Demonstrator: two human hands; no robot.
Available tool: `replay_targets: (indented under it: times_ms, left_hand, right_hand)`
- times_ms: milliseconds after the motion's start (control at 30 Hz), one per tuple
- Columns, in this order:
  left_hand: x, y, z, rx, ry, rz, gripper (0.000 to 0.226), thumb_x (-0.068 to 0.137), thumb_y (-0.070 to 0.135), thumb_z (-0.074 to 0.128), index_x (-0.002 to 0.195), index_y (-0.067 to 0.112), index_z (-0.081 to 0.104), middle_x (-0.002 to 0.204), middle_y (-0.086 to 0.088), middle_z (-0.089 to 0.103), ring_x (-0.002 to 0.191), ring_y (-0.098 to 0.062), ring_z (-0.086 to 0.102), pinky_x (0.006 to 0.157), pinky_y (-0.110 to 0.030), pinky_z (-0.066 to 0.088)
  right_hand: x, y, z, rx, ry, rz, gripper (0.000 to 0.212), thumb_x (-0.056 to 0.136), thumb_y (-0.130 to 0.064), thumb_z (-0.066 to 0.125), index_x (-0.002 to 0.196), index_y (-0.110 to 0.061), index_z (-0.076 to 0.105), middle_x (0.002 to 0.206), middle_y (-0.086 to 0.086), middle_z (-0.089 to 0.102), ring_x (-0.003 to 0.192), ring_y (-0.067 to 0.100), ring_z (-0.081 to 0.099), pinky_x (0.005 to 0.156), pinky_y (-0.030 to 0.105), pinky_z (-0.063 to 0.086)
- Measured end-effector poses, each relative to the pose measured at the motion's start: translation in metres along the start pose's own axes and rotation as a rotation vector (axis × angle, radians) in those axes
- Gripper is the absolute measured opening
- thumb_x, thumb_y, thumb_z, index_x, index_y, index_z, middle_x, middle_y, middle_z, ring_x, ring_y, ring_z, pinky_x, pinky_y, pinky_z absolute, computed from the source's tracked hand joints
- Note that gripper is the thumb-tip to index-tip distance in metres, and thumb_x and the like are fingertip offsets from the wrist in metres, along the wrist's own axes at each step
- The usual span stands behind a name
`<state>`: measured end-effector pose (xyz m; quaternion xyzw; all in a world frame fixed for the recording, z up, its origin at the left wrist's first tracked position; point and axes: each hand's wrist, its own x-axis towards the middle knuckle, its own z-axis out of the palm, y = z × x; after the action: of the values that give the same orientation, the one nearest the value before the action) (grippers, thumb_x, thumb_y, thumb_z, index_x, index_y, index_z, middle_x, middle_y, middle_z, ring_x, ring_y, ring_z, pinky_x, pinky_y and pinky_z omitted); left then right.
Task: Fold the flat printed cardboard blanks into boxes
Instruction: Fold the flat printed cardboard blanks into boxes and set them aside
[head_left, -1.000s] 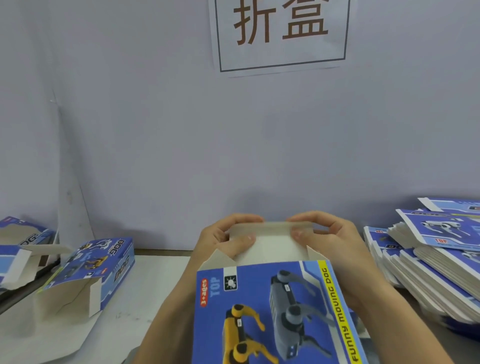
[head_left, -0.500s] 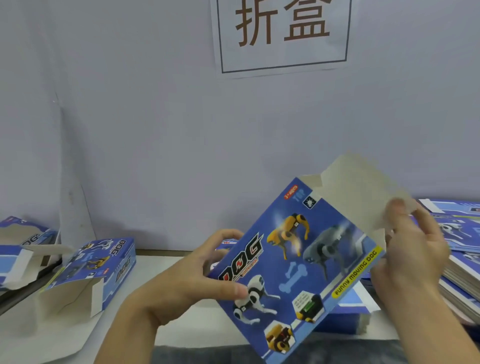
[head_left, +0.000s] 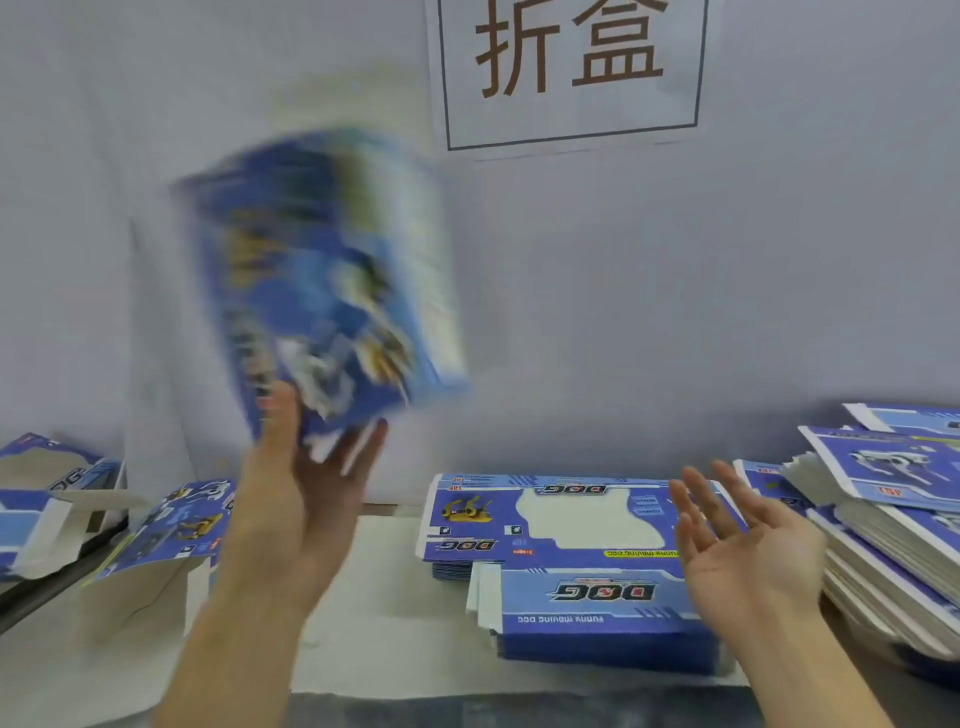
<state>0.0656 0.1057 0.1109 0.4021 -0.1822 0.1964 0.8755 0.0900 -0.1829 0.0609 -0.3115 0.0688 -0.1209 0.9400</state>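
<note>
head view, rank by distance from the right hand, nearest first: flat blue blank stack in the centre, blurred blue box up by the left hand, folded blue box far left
1. Flat blue printed cardboard blank stack: centre, right beside the right hand.
2. Blurred blue printed box: raised, above the left hand.
3. Folded blue cardboard box: far left edge.

Bare table top (head_left: 384, 587) lies open down the middle, between the folded boxes (head_left: 171, 525) at the left edge and the stack of flat blanks (head_left: 566, 525) right of centre. A taller pile of blanks (head_left: 883, 525) blocks the right edge. The wall (head_left: 675, 312) closes off the back. A blurred box (head_left: 322, 280) fills the air above the left side.
</note>
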Motion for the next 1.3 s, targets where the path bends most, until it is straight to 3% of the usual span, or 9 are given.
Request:
replay_targets:
  times_ms: [67, 167, 367, 533, 800, 867, 1033, 1167, 1300]
  left_hand:
    - [0.007, 0.009, -0.008, -0.005, 0.229, 0.032, 0.061, 0.067, 0.056, 0.079, 0.118, 0.026, 0.062, 0.136, -0.002, 0.058, 0.117, -0.028, 0.064, 0.088, -0.038, 0.056]
    - [0.006, -0.005, -0.019, 0.126, 0.207, -0.095, 0.025, 0.092, 0.03, 0.061, 0.117, 0.025, 0.064, 0.138, -0.004, 0.06, 0.124, -0.03, 0.059, 0.091, -0.039, 0.052]
    - [-0.009, -0.06, -0.003, 1.165, -0.297, -0.297, 0.042, 0.086, 0.038, 0.076, 0.125, 0.04, 0.06, 0.126, 0.025, 0.061, 0.109, 0.012, 0.058, 0.084, -0.011, 0.05]
    - [-0.021, -0.086, -0.006, 1.571, -0.59, -0.536, 0.078, 0.078, 0.057, 0.077, 0.146, 0.042, 0.042, 0.147, 0.018, 0.039, 0.129, -0.003, 0.04, 0.105, -0.025, 0.044]
    - [-0.012, -0.077, -0.002, 1.213, -0.177, -0.107, 0.033, 0.086, 0.05, 0.069, 0.116, 0.039, 0.061, 0.119, 0.02, 0.064, 0.102, 0.016, 0.058, 0.078, -0.012, 0.051]
    - [-0.009, -0.073, 0.004, 1.051, -0.003, 0.066, 0.027, 0.091, 0.041, 0.062, 0.117, 0.031, 0.062, 0.116, 0.015, 0.064, 0.099, 0.021, 0.055, 0.065, -0.006, 0.048]
    - [-0.006, -0.064, 0.003, 0.865, 0.374, 0.334, 0.022, 0.1, 0.024, 0.057, 0.12, 0.033, 0.05, 0.124, 0.012, 0.052, 0.109, -0.004, 0.055, 0.077, -0.014, 0.044]
    - [-0.006, -0.058, 0.009, 0.702, 0.296, 0.174, 0.044, 0.088, 0.041, 0.063, 0.128, 0.033, 0.046, 0.131, 0.011, 0.051, 0.122, -0.015, 0.054, 0.072, -0.011, 0.047]
    - [-0.01, -0.055, 0.02, 0.727, 0.046, 0.065, 0.067, 0.074, 0.061, 0.077, 0.129, 0.045, 0.042, 0.138, 0.021, 0.05, 0.128, -0.009, 0.053, 0.097, -0.029, 0.049]
  right_hand:
    - [0.001, 0.0, 0.0, -0.107, -0.01, -0.027, 0.024, 0.099, -0.025, 0.046, 0.108, -0.023, 0.069, 0.091, 0.005, 0.079, 0.078, 0.02, 0.077, 0.059, 0.025, 0.056]
    - [0.001, 0.005, 0.005, -0.473, -0.061, -0.094, 0.022, 0.101, -0.015, 0.048, 0.104, -0.023, 0.069, 0.088, 0.006, 0.078, 0.077, 0.021, 0.076, 0.064, 0.03, 0.054]
    - [-0.007, 0.022, 0.01, -1.505, -0.557, -0.141, 0.036, 0.085, -0.042, 0.076, 0.113, -0.055, 0.059, 0.119, -0.038, 0.051, 0.117, -0.003, 0.05, 0.091, 0.022, 0.044]
    - [-0.012, 0.033, 0.017, -1.979, -0.703, -0.025, 0.066, 0.079, -0.047, 0.079, 0.137, -0.05, 0.049, 0.155, -0.023, 0.032, 0.143, 0.013, 0.029, 0.118, 0.042, 0.026]
    - [-0.008, 0.024, 0.019, -1.811, -0.689, -0.18, 0.03, 0.093, -0.038, 0.067, 0.123, -0.043, 0.067, 0.136, -0.016, 0.057, 0.115, 0.006, 0.052, 0.093, 0.024, 0.044]
    - [-0.01, 0.023, 0.022, -1.728, -0.641, -0.365, 0.024, 0.098, -0.036, 0.06, 0.119, -0.04, 0.07, 0.12, -0.018, 0.066, 0.101, 0.0, 0.058, 0.086, 0.019, 0.047]
    - [-0.016, 0.013, 0.037, -1.465, -0.426, -1.068, 0.032, 0.103, -0.033, 0.045, 0.113, -0.023, 0.074, 0.057, -0.023, 0.052, 0.045, 0.0, 0.046, 0.047, 0.016, 0.032]
    - [-0.039, -0.009, 0.06, -1.167, -0.332, -1.375, 0.024, 0.1, -0.019, 0.049, 0.088, -0.011, 0.068, 0.057, -0.027, 0.044, 0.049, -0.005, 0.044, 0.046, 0.004, 0.028]
    - [-0.057, -0.024, 0.074, -0.893, -0.29, -1.357, 0.032, 0.105, -0.018, 0.047, 0.074, -0.028, 0.044, 0.06, -0.019, 0.049, 0.051, -0.001, 0.039, 0.048, 0.007, 0.026]
